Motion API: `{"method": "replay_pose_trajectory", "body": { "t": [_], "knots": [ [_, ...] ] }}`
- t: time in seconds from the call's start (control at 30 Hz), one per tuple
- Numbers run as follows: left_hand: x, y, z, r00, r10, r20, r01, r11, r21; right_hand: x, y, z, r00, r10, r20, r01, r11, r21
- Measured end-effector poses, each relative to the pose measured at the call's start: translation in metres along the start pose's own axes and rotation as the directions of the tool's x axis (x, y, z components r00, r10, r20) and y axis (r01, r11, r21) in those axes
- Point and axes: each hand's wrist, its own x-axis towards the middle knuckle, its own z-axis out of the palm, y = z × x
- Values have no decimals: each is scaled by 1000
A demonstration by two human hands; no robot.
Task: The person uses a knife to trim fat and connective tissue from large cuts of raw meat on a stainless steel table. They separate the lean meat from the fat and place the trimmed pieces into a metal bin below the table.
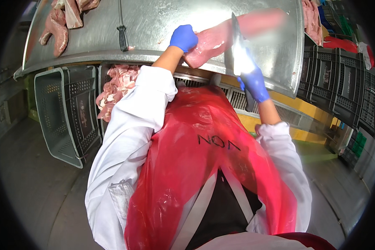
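A long pink piece of raw meat lies slantwise on the metal table, its near end at the table's front edge. My left hand, in a blue glove, is closed on the meat's left side near that end. In my right hand, also blue-gloved, is a knife with a broad, shiny blade. The blade points away from me and crosses over the meat's middle; whether it touches the meat I cannot tell. Glare hides part of the blade near the handle.
A sharpening steel with a black handle lies left of my left hand. More meat pieces are at the table's far left. Below the edge stand a grey crate and a pile of meat trimmings. Dark crates stand at the right.
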Motion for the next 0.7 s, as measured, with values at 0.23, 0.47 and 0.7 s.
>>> {"method": "replay_pose_trajectory", "body": {
  "t": [0.23, 0.47, 0.7],
  "knots": [
    [2, -6, -22, 996, 78, 39, -67, 969, -237, 91, -2, 75, 992, -26, 121, 22, 999, 37],
    [-14, -10, -42, 992, -97, 77, 122, 886, -448, 31, 1, 45, 908, 179, 379, -81, 962, -260],
    [-30, 27, -75, 990, -142, 25, 115, 675, -729, 145, -24, 68, 820, 38, 571, 122, 963, -240]
  ]
}}
